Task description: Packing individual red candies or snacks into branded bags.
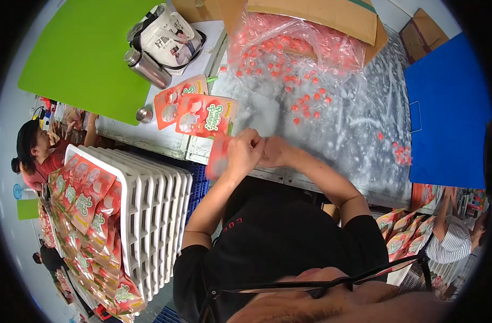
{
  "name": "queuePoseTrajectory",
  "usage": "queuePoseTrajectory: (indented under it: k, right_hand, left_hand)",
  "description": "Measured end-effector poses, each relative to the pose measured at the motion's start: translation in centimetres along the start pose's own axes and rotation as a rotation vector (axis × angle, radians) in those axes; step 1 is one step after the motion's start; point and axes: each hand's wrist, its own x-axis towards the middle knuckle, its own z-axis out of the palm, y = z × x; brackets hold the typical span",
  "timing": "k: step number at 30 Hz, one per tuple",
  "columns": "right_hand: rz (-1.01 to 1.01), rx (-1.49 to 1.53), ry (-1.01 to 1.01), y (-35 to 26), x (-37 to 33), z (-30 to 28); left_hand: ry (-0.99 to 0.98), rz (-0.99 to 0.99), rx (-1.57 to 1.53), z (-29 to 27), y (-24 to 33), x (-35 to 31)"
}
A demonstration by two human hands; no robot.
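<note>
At the front edge of the metal table (332, 156), my two hands meet. My left hand (244, 149) is closed on a red printed pouch (219, 156), which is smeared by motion and hangs on the left side of that hand. My right hand (274, 151) presses close against the left one with its fingers curled in; what they grip, if anything, is hidden. Just beyond my hands, two flat red pouches (208, 114) lie overlapping on the table. Farther off, small red wrapped pieces (305, 99) are scattered over the metal top.
A cardboard box (316, 21) with a clear plastic liner spills red pieces at the back. A steel flask (147, 69), its cap (144, 114) and a white bag (170, 40) stand left. Stacked white crates (149, 215) hold filled pouches. A blue panel (447, 116) borders the right.
</note>
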Motion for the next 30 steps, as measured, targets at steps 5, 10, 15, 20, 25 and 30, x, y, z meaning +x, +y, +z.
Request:
queuePoseTrajectory:
  k: [5, 10, 15, 20, 25, 30]
  right_hand:
    - [0.079, -0.006, -0.150, -0.1, -1.7, -1.6]
    - [-0.214, -0.139, 0.123, -1.7, -3.3, -2.4]
    - [-0.308, 0.156, 0.255, -0.8, -3.8, -3.4]
    - [0.167, -0.414, 0.871, 6.4, -2.8, -4.8]
    - [0.365, -0.641, 0.668, 10.5, -2.7, -2.2]
    - [0.143, -0.458, 0.566, 11.0, -4.4, -0.5]
  left_hand:
    - [-0.427, -0.340, 0.017, -2.8, 2.1, 1.7]
    - [-0.904, -0.007, -0.012, -5.2, 0.1, 3.0]
    - [-0.921, -0.263, -0.421, -5.1, 0.2, 2.9]
    - [-0.635, -0.232, -0.499, -4.5, -2.6, 0.8]
    - [-0.569, -0.278, -0.491, -4.6, -2.2, -0.2]
    - [-0.438, -0.412, -0.685, -5.7, -1.8, -0.8]
